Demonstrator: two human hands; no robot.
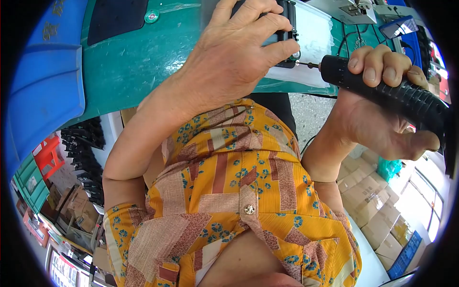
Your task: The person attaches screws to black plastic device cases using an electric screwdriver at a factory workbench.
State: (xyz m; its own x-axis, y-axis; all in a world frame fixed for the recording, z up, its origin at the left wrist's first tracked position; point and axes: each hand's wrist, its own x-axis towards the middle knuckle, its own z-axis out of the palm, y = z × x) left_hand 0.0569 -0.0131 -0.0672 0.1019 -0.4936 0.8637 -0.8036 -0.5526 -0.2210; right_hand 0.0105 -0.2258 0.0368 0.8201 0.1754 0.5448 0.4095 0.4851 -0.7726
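My left hand (pixel 239 50) is wrapped over a black boxy part (pixel 289 19) at the table's far edge of view, fingers curled on its right side. The palm hides most of that part. In my right hand (pixel 377 100) is a black electric screwdriver (pixel 351 71), held sideways with the fingers closed round its ribbed body. Its thin bit (pixel 308 64) points left and reaches the near right corner of the part, close to my left fingertips. Whether a screw sits at the tip is too small to tell.
A white sheet (pixel 313 40) lies under the part on the green tabletop (pixel 134 67). A blue bin (pixel 48 81) stands at the left, near a dark mat (pixel 117 19) and a small round object (pixel 151 16). Cables and a metal device (pixel 346 10) are at the far right.
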